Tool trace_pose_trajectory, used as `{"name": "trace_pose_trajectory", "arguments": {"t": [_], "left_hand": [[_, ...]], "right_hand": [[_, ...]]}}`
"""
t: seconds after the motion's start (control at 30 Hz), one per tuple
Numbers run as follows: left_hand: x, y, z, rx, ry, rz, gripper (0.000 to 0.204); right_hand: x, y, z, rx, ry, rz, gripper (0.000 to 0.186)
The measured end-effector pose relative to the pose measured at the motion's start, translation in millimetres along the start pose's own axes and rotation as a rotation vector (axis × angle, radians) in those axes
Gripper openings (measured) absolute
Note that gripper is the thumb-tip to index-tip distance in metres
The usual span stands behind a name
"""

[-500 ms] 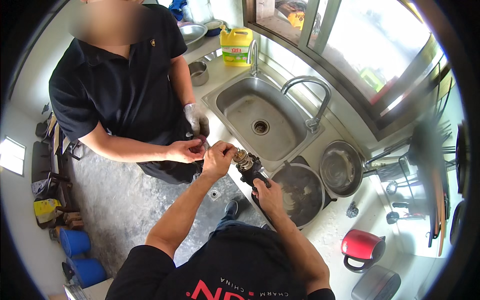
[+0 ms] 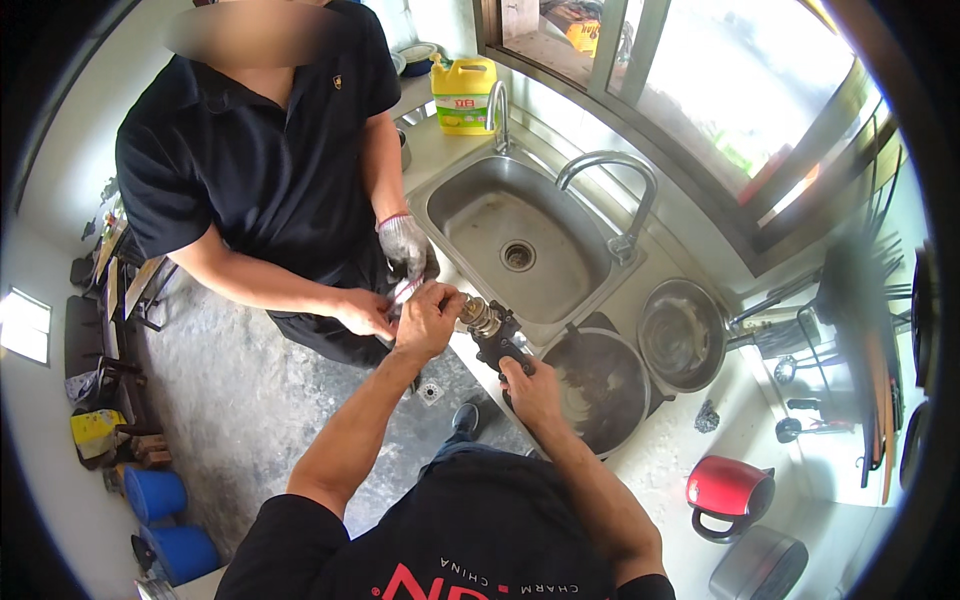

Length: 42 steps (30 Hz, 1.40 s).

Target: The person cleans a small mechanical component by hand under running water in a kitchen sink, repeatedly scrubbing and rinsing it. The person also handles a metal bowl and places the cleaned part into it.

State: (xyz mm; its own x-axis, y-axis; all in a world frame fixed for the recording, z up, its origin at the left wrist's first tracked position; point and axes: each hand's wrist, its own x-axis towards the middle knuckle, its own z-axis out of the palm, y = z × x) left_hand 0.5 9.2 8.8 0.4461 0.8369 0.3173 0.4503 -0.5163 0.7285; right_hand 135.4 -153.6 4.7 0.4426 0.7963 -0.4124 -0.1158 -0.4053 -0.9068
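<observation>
In my right hand is the black handle end of a hand-sized device with a round silver and brass-coloured metal end; I cannot make out its exact kind. My left hand is closed at that metal end, its fingertips pinched by the metal; whatever they pinch is hidden. Just beyond it, a co-worker's bare hand and gloved hand are close together around a small pale piece that is hard to make out. The device is over the counter's front edge, between the sink and the floor.
A wide pan stands right of the device, with a smaller steel pan behind it. A tall faucet arches over the sink. Farther off stand a yellow jug and a red kettle. The co-worker stands at the left.
The co-worker has shifted a little to the right, the bare hand now slightly lower. My hands and the device have moved only slightly left, still together.
</observation>
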Motion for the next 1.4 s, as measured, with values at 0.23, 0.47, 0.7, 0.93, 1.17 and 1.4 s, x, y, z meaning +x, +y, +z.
{"name": "trace_pose_trajectory", "arguments": {"t": [0.23, 0.47, 0.7, 0.93, 1.17, 1.4], "left_hand": [[-2.6, -4.7, 3.0, -0.012, 0.000, -0.044, 0.014], [-9.0, -8.2, 7.2, -0.060, 0.022, -0.097, 0.017], [-10.1, -12.8, 9.3, -0.102, 0.064, -0.191, 0.020], [-11.6, -18.8, -0.4, 0.015, 0.034, -0.113, 0.019], [-13.2, -24.7, -10.8, 0.120, 0.032, -0.039, 0.021], [-40.9, -30.3, -19.5, 0.099, 0.162, -0.147, 0.026]], "right_hand": [[-8.6, -13.8, 0.1, -0.119, 0.003, -0.061, 0.041], [-6.5, -3.9, 3.4, -0.161, 0.030, -0.124, 0.041], [8.7, 15.3, 11.0, -0.086, -0.029, -0.122, 0.043], [21.5, 34.5, 24.8, 0.156, -0.091, -0.022, 0.042], [27.6, 31.9, 24.7, 0.132, -0.147, 0.051, 0.042], [37.5, 36.0, 32.4, 0.215, -0.102, 0.045, 0.037]]}}
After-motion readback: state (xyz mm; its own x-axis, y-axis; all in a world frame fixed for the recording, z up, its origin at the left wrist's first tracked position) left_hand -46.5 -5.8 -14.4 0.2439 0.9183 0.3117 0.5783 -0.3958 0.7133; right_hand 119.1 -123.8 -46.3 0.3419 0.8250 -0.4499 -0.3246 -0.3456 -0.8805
